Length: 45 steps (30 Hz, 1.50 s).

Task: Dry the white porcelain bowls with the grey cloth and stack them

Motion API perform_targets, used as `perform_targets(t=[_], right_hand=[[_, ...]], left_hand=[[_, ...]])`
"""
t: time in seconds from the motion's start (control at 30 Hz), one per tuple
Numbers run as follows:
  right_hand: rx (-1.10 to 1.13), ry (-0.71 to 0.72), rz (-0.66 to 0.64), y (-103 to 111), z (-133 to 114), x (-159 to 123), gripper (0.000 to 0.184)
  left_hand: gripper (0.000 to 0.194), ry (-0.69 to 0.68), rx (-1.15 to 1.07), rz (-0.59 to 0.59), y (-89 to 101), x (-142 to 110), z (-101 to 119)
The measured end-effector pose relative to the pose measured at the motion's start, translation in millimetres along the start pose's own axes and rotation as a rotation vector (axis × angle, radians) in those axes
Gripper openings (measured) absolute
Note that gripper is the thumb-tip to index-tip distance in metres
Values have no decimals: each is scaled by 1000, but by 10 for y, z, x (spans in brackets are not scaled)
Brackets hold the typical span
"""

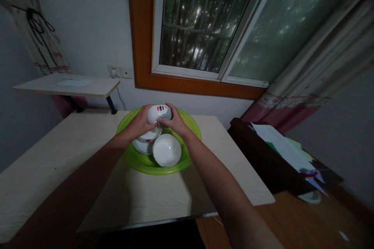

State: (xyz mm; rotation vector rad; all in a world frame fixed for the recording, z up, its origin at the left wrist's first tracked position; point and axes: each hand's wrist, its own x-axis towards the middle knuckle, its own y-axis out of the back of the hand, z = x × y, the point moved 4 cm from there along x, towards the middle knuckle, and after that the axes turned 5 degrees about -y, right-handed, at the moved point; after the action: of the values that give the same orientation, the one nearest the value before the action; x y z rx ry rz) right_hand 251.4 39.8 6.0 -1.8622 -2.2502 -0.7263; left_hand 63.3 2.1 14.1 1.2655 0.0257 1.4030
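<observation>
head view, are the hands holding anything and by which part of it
Yes, a bowl with red marks, held by its opposite sides: left hand on one side, right hand on the other.

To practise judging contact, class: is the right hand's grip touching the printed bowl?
Touching: the head view shows the right hand's grip against the side of the printed bowl, no gap visible.
</observation>
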Motion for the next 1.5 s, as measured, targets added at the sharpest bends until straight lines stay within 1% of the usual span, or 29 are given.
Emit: perform_targets(t=[0.07, 0.17, 0.37, 0.53, 0.73, 1.0, 1.3, 1.5], right_hand=[[-16, 9, 8, 0, 5, 8, 96], [3, -22, 1, 13, -9, 15, 96], [95, -65, -21, 85, -60, 14, 95], [181, -88, -61, 141, -9, 23, 92], [237, -91, -93, 137, 42, 22, 91], [187, -115, -78, 110, -9, -6, 94], [29, -54, -41, 43, -23, -18, 93], [-49, -16, -11, 37, -37, -4, 93]], left_hand=[[69, -3, 5, 4, 7, 4, 8], [69, 12, 3, 29, 11, 10, 1], [69, 47, -31, 48, 3, 11, -12], [72, 62, -46, 55, 5, 0, -27], [71, 39, -30, 41, 7, 0, -47], [73, -9, -7, 10, -3, -10, -62], [72, -49, -16, -49, -8, -8, 9], [72, -45, -13, -47, -14, -8, -1]])
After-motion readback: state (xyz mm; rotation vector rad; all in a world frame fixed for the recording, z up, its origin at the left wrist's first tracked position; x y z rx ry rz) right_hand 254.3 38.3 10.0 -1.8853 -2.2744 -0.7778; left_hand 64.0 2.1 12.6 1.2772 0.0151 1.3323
